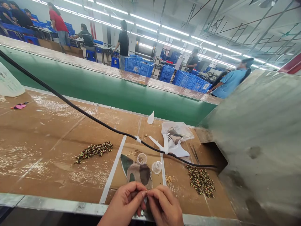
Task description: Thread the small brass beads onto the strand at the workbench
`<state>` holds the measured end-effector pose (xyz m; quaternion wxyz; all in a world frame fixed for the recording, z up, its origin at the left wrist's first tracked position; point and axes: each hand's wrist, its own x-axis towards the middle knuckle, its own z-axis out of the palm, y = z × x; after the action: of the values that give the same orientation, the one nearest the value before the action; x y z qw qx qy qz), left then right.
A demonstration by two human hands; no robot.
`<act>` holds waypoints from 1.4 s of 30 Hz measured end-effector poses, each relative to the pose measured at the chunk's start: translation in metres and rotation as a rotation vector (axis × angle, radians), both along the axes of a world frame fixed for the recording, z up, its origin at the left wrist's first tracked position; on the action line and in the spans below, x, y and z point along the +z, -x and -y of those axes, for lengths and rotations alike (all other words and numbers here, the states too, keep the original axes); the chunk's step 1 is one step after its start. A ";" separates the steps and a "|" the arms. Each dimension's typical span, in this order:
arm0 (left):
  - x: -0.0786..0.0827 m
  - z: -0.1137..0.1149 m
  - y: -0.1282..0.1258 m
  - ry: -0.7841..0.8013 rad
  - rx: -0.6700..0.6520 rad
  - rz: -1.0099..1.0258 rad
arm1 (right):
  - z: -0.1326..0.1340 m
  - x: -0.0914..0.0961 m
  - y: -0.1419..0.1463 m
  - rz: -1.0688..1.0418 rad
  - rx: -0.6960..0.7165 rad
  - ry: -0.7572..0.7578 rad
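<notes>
My left hand [128, 201] and my right hand [164, 202] meet at the table's front edge, both with fingers pinched. Between their fingertips is something tiny that I cannot make out. Just beyond them lies a camouflage cloth [136, 172], partly covered by my fingers. A small clear round cup [141, 159] stands at the cloth's far edge, and another clear cup [156, 167] is to its right. A thin stick [131, 153] lies behind the cloth. Small tan beads [168, 180] are scattered right of the cloth.
Dark patterned small pieces lie in a left pile [94, 151] and a right pile [200, 181]. A black cable [77, 110] crosses the table. Behind are a plastic tray [188, 131], tweezers [194, 153], a white dropper bottle [150, 117] and a green conveyor belt [113, 97]. A metal housing [263, 125] stands right.
</notes>
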<state>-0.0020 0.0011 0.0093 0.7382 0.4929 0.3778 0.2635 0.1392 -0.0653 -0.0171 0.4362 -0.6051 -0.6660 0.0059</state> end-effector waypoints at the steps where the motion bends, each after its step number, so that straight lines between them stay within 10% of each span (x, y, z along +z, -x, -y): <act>1: 0.001 0.000 0.000 -0.001 -0.003 0.002 | 0.000 0.000 0.000 0.000 -0.004 0.000; 42: -0.002 0.001 0.001 0.038 0.021 -0.010 | -0.006 0.015 -0.005 0.041 0.138 0.107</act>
<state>-0.0030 -0.0003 0.0075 0.7428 0.4761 0.3914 0.2616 0.1440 -0.0594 -0.0017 0.3882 -0.5800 -0.7137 0.0591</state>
